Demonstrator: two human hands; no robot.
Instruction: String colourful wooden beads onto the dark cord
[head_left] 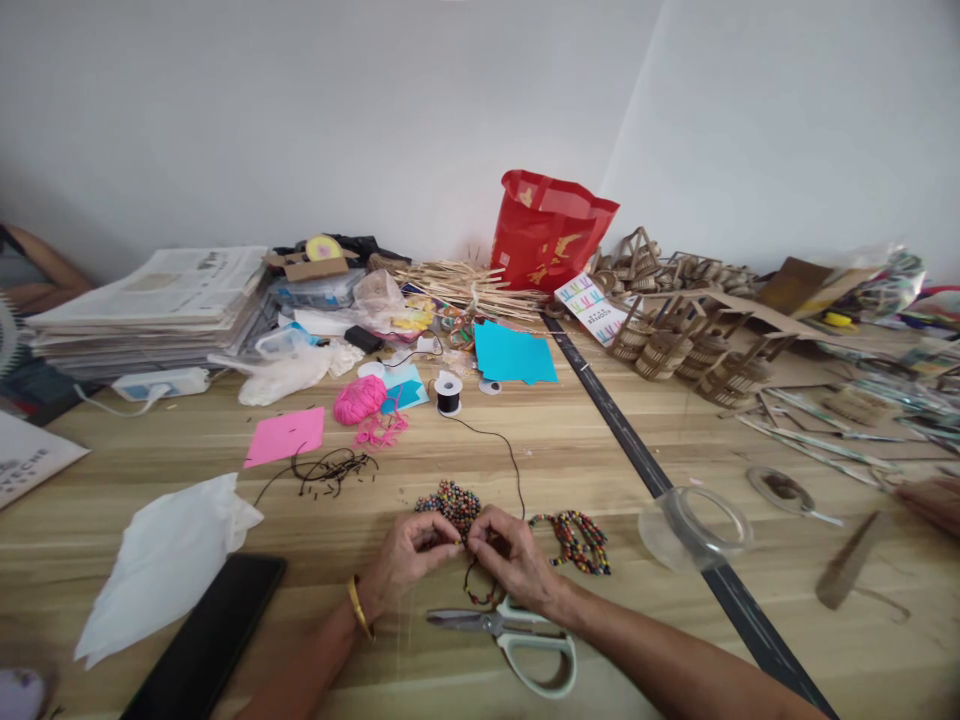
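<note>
My left hand (409,560), a gold bangle at its wrist, pinches what looks like a tiny bead. Fingertip to fingertip with it, my right hand (514,560) is closed on a thin black cord (512,450). That cord runs back to a white spool (448,381), and a short beaded stretch (480,598) hangs below my fingers. Just behind my hands lies a pile of multicoloured beads (452,500). Looped bead strings (581,543) rest to the right. White-handled scissors (536,645) lie in front of my right wrist, blades pointing left.
Left are a black phone-like slab (210,640), white paper (169,550), cut cord pieces (337,470) and pink yarn (360,400). A clear plastic ring (694,527) and small woven baskets (664,353) stand right. A red bag (551,230) is behind; another person's hand (930,500) shows far right.
</note>
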